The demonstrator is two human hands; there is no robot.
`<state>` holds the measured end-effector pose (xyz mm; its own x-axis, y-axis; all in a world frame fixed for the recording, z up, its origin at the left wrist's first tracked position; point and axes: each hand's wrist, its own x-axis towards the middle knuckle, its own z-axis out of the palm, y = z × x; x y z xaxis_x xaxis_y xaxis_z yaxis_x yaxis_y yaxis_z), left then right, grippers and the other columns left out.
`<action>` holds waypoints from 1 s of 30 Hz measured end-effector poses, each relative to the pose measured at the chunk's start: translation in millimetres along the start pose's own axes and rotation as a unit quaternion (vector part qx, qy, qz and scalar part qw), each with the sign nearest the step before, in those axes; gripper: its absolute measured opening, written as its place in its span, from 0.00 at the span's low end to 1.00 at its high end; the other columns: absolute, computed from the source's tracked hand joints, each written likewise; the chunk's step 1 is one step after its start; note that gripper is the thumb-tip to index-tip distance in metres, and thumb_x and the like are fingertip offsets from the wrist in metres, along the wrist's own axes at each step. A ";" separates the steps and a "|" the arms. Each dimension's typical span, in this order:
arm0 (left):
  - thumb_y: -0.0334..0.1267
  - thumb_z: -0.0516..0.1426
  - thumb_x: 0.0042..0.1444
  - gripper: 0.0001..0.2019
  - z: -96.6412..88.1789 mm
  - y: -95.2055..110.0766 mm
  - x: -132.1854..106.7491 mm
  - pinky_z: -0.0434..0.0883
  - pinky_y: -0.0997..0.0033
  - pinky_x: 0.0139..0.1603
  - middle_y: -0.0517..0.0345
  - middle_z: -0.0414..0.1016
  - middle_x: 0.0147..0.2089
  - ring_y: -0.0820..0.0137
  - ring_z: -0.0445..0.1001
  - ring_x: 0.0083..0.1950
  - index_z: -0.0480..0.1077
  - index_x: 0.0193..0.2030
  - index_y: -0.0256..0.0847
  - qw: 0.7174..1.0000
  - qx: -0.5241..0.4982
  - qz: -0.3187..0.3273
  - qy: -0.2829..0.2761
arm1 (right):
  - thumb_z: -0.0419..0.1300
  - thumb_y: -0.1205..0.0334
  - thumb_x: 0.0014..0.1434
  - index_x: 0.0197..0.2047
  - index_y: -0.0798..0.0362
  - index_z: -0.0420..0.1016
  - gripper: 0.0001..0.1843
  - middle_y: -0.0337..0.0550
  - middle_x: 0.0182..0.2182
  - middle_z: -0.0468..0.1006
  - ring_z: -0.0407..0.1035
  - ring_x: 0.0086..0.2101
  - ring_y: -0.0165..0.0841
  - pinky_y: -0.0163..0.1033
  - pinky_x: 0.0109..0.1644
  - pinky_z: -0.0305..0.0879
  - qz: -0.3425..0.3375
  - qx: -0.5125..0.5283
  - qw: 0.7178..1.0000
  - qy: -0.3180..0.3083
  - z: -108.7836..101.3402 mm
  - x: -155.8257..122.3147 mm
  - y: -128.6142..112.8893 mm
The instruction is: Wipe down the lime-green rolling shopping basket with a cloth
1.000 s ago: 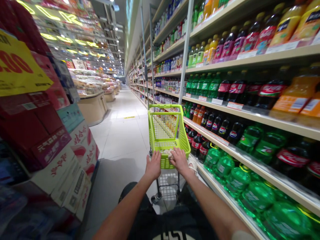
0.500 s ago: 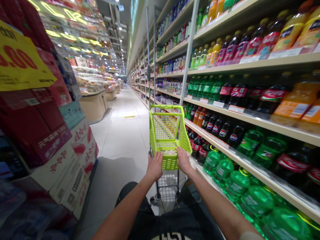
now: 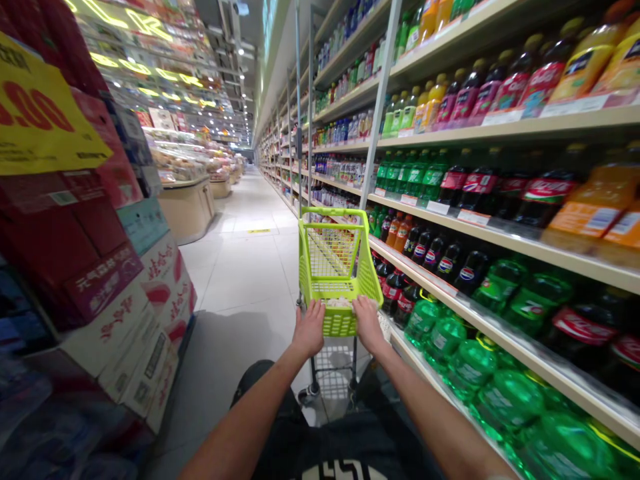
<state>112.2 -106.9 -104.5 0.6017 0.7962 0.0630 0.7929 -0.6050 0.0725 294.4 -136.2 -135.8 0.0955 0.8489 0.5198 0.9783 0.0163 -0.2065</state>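
Observation:
In front of me stands a small lime-green shopping cart (image 3: 367, 257) with a slatted plastic basket and a metal frame on casters. My left hand (image 3: 309, 327) is closed over the left side of its near edge. On the right side of that same edge, my right hand (image 3: 369, 325) grips with fingers curled inward. Something pale and crumpled (image 3: 340, 303) lies inside the basket just behind the near edge; I cannot make out what it is. Fingertips of both hands are partly hidden by the edge.
Shelves (image 3: 450, 217) of soda bottles run close along the right, with large green bottles (image 3: 510, 400) at the bottom. Stacked drink cartons (image 3: 105, 333) stand at the left. A tiled aisle (image 3: 245, 260) stretches ahead past a rounded display counter (image 3: 186, 208).
Very little differs. Both hands keep hold of the cart, and the surroundings have shifted only slightly in view.

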 end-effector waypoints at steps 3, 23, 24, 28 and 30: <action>0.29 0.44 0.48 0.32 0.3 -2.4 -0.8 0.42 0.45 0.61 0.50 0.40 0.67 0.63 0.37 0.66 0.44 0.63 0.33 1.000 0.015 0.004 0.000 | 0.46 0.81 0.46 0.53 0.59 0.64 0.29 0.52 0.55 0.63 0.50 0.56 0.38 0.47 0.59 0.48 -0.072 0.027 0.997 -0.007 17.4 -1.9 -25.0; 0.23 0.41 0.48 0.32 -8.8 -21.2 2.2 0.42 0.42 0.60 0.54 0.48 0.65 0.64 0.41 0.66 0.45 0.63 0.39 1.000 0.004 -0.026 0.008 | 0.46 0.79 0.50 0.52 0.56 0.65 0.26 0.54 0.52 0.66 0.53 0.55 0.39 0.52 0.56 0.52 -0.052 0.040 0.997 0.046 12.4 -2.7 -3.1; 0.23 0.41 0.48 0.32 -8.2 -20.6 2.2 0.42 0.42 0.60 0.54 0.47 0.65 0.64 0.41 0.66 0.45 0.63 0.39 1.000 0.005 -0.024 0.008 | 0.47 0.78 0.50 0.51 0.56 0.66 0.25 0.54 0.51 0.66 0.54 0.55 0.40 0.52 0.56 0.52 -0.034 0.032 0.998 0.053 9.7 -2.9 1.1; 0.22 0.40 0.49 0.32 -4.7 -14.6 1.1 0.43 0.42 0.61 0.55 0.45 0.66 0.64 0.41 0.66 0.45 0.63 0.38 0.999 0.007 -0.033 0.009 | 0.46 0.78 0.51 0.50 0.58 0.66 0.23 0.55 0.51 0.66 0.54 0.55 0.39 0.50 0.57 0.52 -0.053 0.042 0.997 0.034 18.7 1.0 -29.3; 0.22 0.39 0.49 0.31 -4.8 -14.4 0.3 0.43 0.42 0.60 0.56 0.45 0.66 0.64 0.41 0.66 0.45 0.63 0.39 0.999 0.015 -0.034 0.007 | 0.47 0.78 0.51 0.50 0.58 0.66 0.23 0.54 0.52 0.65 0.52 0.56 0.39 0.50 0.57 0.52 -0.091 0.055 0.994 0.017 26.9 4.5 -52.0</action>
<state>100.5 -98.0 -100.7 0.5460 0.8347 0.0720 0.8340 -0.5496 0.0479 239.1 -119.0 -145.0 -0.0726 0.8087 0.5837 0.9541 0.2269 -0.1956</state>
